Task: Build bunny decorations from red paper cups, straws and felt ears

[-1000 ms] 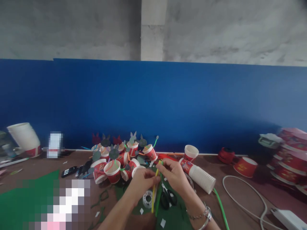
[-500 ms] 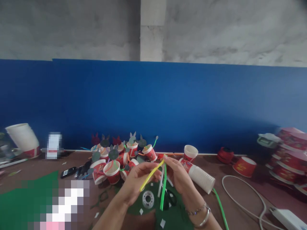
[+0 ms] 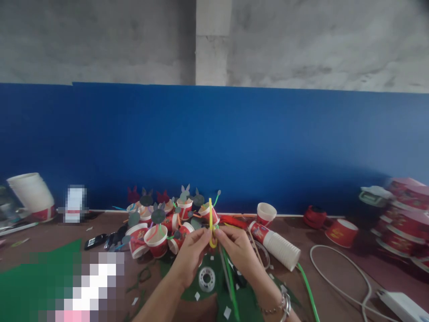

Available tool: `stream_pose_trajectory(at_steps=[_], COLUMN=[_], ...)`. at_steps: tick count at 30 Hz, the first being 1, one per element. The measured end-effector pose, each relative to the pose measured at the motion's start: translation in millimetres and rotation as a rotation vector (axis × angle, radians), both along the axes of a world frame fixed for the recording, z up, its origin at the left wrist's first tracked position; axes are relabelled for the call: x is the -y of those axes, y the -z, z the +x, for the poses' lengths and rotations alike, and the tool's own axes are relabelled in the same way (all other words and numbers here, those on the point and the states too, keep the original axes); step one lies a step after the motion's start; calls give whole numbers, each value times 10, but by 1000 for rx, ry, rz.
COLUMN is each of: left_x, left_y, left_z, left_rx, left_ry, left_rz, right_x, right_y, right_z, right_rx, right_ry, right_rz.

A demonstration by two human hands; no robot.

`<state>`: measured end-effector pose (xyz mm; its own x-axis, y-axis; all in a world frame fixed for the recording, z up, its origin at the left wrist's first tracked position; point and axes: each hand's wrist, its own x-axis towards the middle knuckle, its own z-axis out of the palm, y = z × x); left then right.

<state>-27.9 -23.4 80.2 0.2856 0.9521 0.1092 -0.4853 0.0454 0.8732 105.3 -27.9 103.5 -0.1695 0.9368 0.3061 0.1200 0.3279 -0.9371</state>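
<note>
My left hand (image 3: pixel 196 248) pinches a yellow pipe cleaner (image 3: pixel 211 214), which stands upright above my fingers and curls at its lower end. Fingertip to fingertip with it, my right hand (image 3: pixel 234 246) is closed at the yellow curl. A green pipe cleaner (image 3: pixel 231 279) and a thin whitish strip hang down below my right hand; how they are held there is hidden. Under my hands lies a white roll of tape (image 3: pixel 207 279) on dark green sheet material. Left of my hands stand several red-and-white paper cups (image 3: pixel 156 241) with animal-shaped cutouts and coloured stems.
A stack of paper cups (image 3: pixel 281 250) lies to the right, near a green stem (image 3: pixel 307 290). A white cable (image 3: pixel 335 281) loops toward a power strip (image 3: pixel 405 306). Stacked red tubs (image 3: pixel 407 223) stand far right. A blue panel (image 3: pixel 214 147) closes off the table's back.
The yellow pipe cleaner has swung from slanting down-left to upright, and its lower end is now curled. My right hand has moved left against my left hand.
</note>
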Motion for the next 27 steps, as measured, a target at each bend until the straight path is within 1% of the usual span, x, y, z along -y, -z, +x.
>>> stream_pose_trajectory(at_steps=[2,5,6,8,11,13,15,18,21,24,27], left_x=[0,-17,-27,-44,-49,-33,-14,-7,-34,-64,-65], left_y=[2,28,39,59,83,98,113,123,114,94,62], left_z=[-2,-13,-18,-22,-1,34,72,96,66,29,21], left_rx=[-106,-341,-401,-455,-391,-293,-201,-136,-131,-139,-108], left_ry=[-43,-209,-246,-268,-221,-163,-137,-214,-363,-477,-489], left_rz=[58,150,172,198,164,103,52,8,-45,-101,-101], right_x=[7,22,30,47,60,53,40,35,50,53,26], right_y=[24,41,39,30,34,56,79,79,38,3,8], right_z=[-13,-24,-26,-30,-36,-38,-35,-21,0,38,102], right_rx=[72,149,174,233,318,335,334,354,410,442,417], right_ry=[38,108,116,111,97,91,72,10,-63,-50,-14], right_rz=[56,93,102,107,121,148,152,136,89,44,-9])
